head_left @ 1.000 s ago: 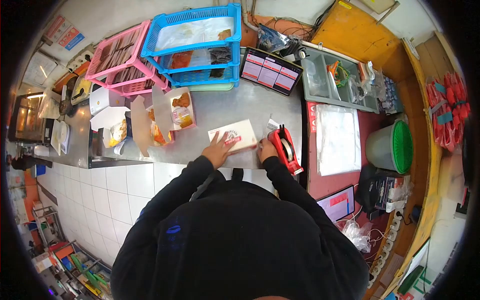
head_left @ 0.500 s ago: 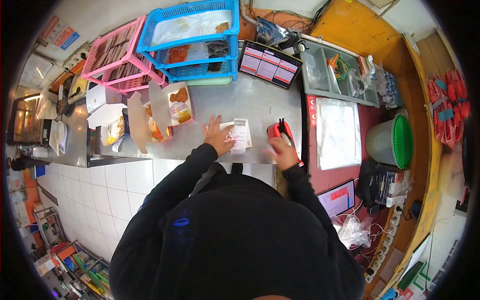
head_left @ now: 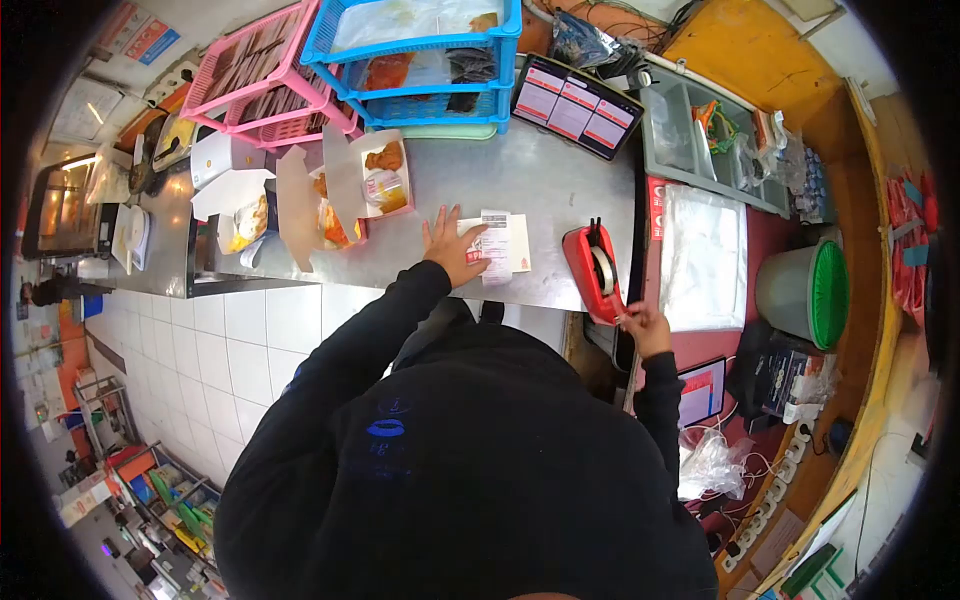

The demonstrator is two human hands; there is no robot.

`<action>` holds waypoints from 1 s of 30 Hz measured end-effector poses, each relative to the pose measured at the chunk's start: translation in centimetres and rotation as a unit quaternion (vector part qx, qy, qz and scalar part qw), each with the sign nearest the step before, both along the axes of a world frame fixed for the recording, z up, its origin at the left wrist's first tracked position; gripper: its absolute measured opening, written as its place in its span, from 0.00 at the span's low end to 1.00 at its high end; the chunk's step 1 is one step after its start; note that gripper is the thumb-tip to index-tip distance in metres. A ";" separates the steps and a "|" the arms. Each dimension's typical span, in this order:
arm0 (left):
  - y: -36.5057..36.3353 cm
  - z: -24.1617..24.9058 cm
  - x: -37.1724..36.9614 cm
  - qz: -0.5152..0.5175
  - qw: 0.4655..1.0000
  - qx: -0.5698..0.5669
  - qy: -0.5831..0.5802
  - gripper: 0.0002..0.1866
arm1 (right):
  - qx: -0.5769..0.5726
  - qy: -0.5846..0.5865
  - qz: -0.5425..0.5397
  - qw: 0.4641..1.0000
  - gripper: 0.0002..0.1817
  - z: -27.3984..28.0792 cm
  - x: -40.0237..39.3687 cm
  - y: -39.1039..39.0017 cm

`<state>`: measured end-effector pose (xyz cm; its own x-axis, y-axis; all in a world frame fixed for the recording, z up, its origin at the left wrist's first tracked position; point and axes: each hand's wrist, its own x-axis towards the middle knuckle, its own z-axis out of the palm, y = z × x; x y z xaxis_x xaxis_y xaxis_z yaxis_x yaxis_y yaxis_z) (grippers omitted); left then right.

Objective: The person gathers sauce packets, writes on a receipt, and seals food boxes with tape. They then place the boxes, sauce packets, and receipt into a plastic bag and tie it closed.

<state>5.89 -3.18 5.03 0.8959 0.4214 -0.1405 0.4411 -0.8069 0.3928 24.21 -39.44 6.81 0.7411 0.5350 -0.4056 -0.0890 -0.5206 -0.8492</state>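
Observation:
My left hand (head_left: 456, 248) lies flat with its fingers spread, pressing on a printed paper slip (head_left: 477, 246) and a white receipt (head_left: 495, 262). Under the receipt, a cream-coloured card (head_left: 519, 243) shows at the right. A red tape dispenser (head_left: 577, 262) with a roll of tape (head_left: 604, 269) stands at the counter's right end. At its cutter end my right hand (head_left: 645, 328) is closed in a pinch, apparently on the end of the tape; the strip itself is too small to make out.
Open food boxes (head_left: 398, 205) with fried chicken stand left on the metal counter (head_left: 440, 165). Blue tiered baskets (head_left: 410, 45), a pink rack (head_left: 235, 125) and a tablet (head_left: 577, 108) line the back. Clear plastic bags (head_left: 703, 260) lie right, beside a bin (head_left: 790, 290).
My right hand has moved from over the tape dispenser to its near cutter end and closed there. My left hand stays on the papers. The whole view has shifted slightly.

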 end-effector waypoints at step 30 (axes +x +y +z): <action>0.8 -1.2 0.0 0.028 0.999 -0.037 0.003 0.32 | -0.210 -0.317 0.373 0.846 0.28 -2.4 -3.8 27.7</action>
<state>5.91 -2.40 3.85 0.8702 0.4589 -0.1793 0.4876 -0.7497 0.4473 20.45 -11.70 4.43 0.4006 0.8573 -0.3235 0.8015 -0.4989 -0.3296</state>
